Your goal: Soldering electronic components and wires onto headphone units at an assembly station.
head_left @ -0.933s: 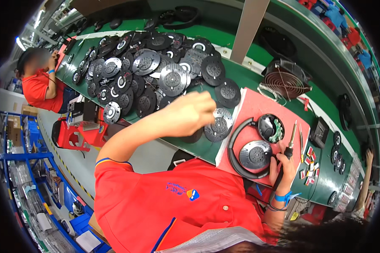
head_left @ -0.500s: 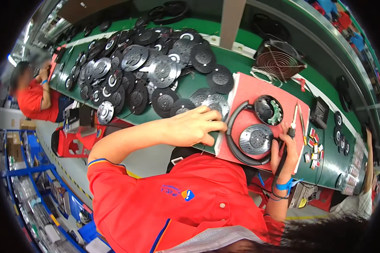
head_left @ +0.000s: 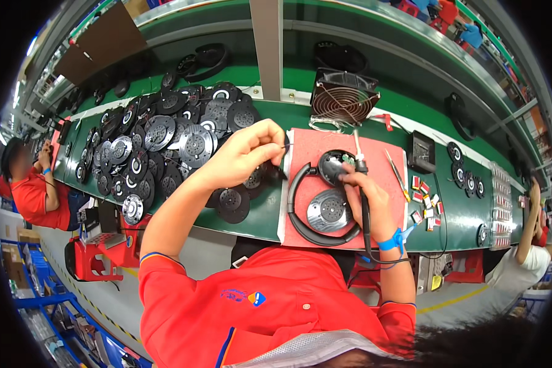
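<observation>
A pair of black over-ear headphones (head_left: 295, 211) lies on a pink-red mat (head_left: 386, 214). A green circuit board shows in its upper ear cup (head_left: 332, 164), and the lower cup has a shiny perforated speaker plate (head_left: 329, 210). In my right hand (head_left: 371, 196) is a soldering iron (head_left: 365, 224), its pale tip section pointing away from me beside the upper cup. My left hand (head_left: 251, 153) is closed in a pinch above the mat's left edge. A tiny dark strand shows at its fingertips, too small to name.
Many round black and silver speaker plates (head_left: 196, 145) are heaped at left. A fan with a wire grille (head_left: 343, 101) stands behind the mat. Tweezers (head_left: 398, 176), a black box (head_left: 422, 152) and small red-white-yellow parts (head_left: 428, 202) lie at right. Co-workers sit on both sides.
My left hand has lifted from the plates beside the mat and now pinches. My right hand has brought the soldering iron toward the upper ear cup. The view has shifted.
</observation>
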`<state>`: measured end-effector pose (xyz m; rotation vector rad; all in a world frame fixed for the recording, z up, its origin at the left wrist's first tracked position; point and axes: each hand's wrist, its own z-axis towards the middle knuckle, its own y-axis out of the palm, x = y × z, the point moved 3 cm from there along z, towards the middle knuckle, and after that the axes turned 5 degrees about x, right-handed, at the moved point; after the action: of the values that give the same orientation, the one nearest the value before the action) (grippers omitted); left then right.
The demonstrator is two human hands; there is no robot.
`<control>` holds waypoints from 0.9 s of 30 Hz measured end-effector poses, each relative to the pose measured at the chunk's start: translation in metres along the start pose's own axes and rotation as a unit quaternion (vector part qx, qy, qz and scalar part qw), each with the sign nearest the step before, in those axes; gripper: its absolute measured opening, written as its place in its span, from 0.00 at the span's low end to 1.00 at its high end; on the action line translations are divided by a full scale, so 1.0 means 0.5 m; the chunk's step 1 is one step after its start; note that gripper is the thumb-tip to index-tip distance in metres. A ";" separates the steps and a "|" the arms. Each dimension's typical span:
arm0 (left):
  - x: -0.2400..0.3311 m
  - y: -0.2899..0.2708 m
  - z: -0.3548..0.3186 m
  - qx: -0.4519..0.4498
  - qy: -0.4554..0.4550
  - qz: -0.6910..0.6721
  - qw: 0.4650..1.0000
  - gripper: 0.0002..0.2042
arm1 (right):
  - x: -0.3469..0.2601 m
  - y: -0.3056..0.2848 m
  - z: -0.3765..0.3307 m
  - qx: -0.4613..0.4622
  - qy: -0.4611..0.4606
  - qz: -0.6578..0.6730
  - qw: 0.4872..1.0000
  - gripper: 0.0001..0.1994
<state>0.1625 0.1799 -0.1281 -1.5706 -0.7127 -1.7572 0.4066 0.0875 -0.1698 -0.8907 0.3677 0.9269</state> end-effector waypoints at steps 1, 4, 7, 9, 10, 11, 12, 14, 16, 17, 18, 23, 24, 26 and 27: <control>0.021 0.011 0.010 -0.004 -0.023 -0.023 0.999 0.00 | 0.004 0.000 -0.004 -0.005 0.028 0.031 0.999 0.13; 0.049 0.071 0.024 -0.050 -0.129 0.012 0.990 0.01 | 0.023 -0.006 -0.011 0.012 0.020 0.035 0.999 0.14; -0.006 0.132 0.042 -0.053 -0.144 0.052 0.987 0.03 | -0.004 -0.025 0.008 0.035 0.028 0.002 0.999 0.14; -0.039 0.155 0.057 -0.062 -0.135 0.034 0.988 0.04 | -0.009 -0.033 0.009 0.061 0.093 0.131 0.985 0.16; -0.044 0.164 0.064 -0.052 -0.144 0.025 0.988 0.04 | -0.008 -0.034 0.008 0.058 0.115 0.168 0.977 0.18; -0.044 0.171 0.068 -0.060 -0.144 0.024 0.987 0.04 | 0.000 -0.033 0.006 0.071 0.115 0.178 0.975 0.18; -0.042 0.174 0.072 -0.055 -0.135 0.031 0.989 0.04 | 0.004 -0.032 0.005 0.076 0.128 0.199 0.969 0.18; -0.046 0.183 0.077 -0.047 -0.128 0.037 0.990 0.04 | 0.006 -0.031 0.007 0.092 0.138 0.230 0.959 0.18; -0.053 0.188 0.082 -0.056 -0.126 0.051 0.989 0.04 | 0.015 -0.032 0.003 0.101 0.136 0.219 0.961 0.17; -0.057 0.190 0.083 -0.061 -0.121 0.065 0.989 0.04 | 0.018 -0.032 0.003 0.106 0.132 0.209 0.963 0.17; -0.061 0.191 0.084 -0.063 -0.124 0.065 0.988 0.04 | 0.018 -0.031 0.005 0.112 0.126 0.206 0.964 0.16; -0.056 0.202 0.090 -0.044 -0.112 -0.026 0.992 0.07 | 0.023 -0.030 0.011 0.106 0.127 0.196 0.966 0.16; -0.057 0.205 0.091 -0.043 -0.112 -0.027 0.992 0.07 | 0.023 -0.030 0.012 0.106 0.120 0.200 0.967 0.16; -0.057 0.204 0.094 -0.006 -0.105 -0.033 0.994 0.08 | 0.021 -0.033 0.015 0.107 0.116 0.193 0.968 0.16; -0.056 0.205 0.094 -0.007 -0.105 -0.033 0.994 0.08 | 0.018 -0.034 0.017 0.110 0.111 0.185 0.970 0.17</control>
<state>0.2730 0.1547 -0.1535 -1.7777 -0.8639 -1.6607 0.4249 0.0941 -0.1616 -0.7341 0.8363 1.1052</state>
